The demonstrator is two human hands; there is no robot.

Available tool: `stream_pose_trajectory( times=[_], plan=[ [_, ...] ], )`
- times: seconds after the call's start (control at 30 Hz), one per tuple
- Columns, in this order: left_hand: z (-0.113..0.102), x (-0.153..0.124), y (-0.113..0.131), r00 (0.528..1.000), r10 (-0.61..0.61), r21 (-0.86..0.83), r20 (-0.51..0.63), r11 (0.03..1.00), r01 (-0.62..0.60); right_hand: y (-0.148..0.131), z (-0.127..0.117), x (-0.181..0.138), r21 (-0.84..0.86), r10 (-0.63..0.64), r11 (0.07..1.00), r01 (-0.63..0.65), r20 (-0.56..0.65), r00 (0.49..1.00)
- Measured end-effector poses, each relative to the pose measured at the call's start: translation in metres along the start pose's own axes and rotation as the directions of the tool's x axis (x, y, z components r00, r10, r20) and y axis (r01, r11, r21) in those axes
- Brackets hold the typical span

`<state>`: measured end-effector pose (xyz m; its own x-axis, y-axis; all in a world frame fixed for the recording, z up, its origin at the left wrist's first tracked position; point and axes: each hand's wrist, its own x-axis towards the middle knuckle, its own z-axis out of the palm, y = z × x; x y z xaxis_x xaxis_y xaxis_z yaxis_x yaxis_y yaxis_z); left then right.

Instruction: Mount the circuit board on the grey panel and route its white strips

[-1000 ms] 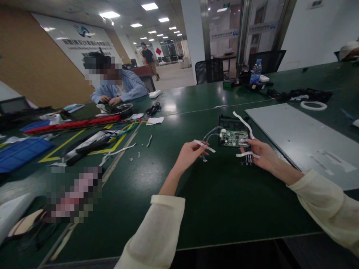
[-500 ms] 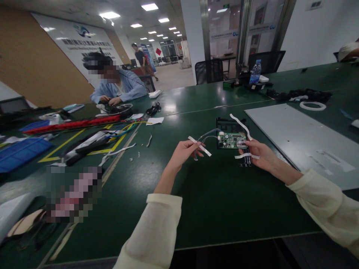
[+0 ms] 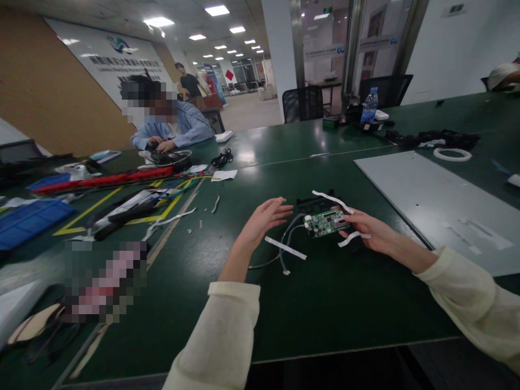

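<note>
My right hand (image 3: pixel 368 226) grips the right end of a green circuit board (image 3: pixel 324 223), which is joined to a black plastic frame (image 3: pixel 312 203) behind it. Two white strips stick out by that hand, an upper strip (image 3: pixel 331 199) and a lower strip (image 3: pixel 352 238). Grey-blue cables (image 3: pixel 285 238) run from the board's left side and hang down to a small white plug (image 3: pixel 286 272). Another white strip (image 3: pixel 285 248) lies across these cables. Just left of the board, my left hand (image 3: pixel 266 219) is open, fingers stretched out, holding nothing.
A large grey panel (image 3: pixel 442 206) lies to the right. On the left are a blue tray (image 3: pixel 32 222), a black-and-white bundle (image 3: pixel 130 208) and a long red strip (image 3: pixel 105 179). Across the table, a person in a blue shirt (image 3: pixel 182 124) handles something dark. A water bottle (image 3: pixel 369 105) stands at the back.
My left hand has let go of the cables and white strip, which now hang lower. The board with its frame has tilted and moved slightly left and down. A person in the background has shifted left.
</note>
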<state>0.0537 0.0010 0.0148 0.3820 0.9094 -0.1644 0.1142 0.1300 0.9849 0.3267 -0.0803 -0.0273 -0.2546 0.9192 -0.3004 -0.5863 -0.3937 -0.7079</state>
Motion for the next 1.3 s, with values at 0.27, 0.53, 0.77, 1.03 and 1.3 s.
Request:
stream_pose_trajectory(
  times=[0.27, 0.53, 0.77, 1.03, 1.3],
  plan=[
    [0.012, -0.004, -0.009, 0.939, -0.233, -0.041, 0.254, 0.967, 0.251, 0.01, 0.013, -0.008, -0.046, 0.084, 0.996, -0.077, 0.193, 0.978],
    [0.015, 0.001, -0.018, 0.957, -0.21, -0.125, 0.2, 0.963, 0.237, 0.005, 0.004, -0.003, -0.211, 0.147, 0.973, -0.096, 0.243, 0.959],
    [0.008, 0.006, -0.024, 0.942, -0.22, -0.14, 0.254, 0.955, 0.261, -0.028, -0.039, 0.014, -0.926, -0.54, 0.291, 0.243, 0.051, 0.84],
    [0.013, 0.001, -0.015, 0.944, -0.226, -0.138, 0.242, 0.955, 0.264, -0.058, -0.135, 0.019, -0.809, -0.735, -0.192, -0.556, -0.257, 0.628],
    [0.015, 0.0, -0.007, 0.954, -0.211, -0.183, 0.211, 0.951, 0.251, -0.057, -0.142, 0.022, -0.748, -0.656, -0.25, -0.614, -0.336, 0.676]
  ],
)
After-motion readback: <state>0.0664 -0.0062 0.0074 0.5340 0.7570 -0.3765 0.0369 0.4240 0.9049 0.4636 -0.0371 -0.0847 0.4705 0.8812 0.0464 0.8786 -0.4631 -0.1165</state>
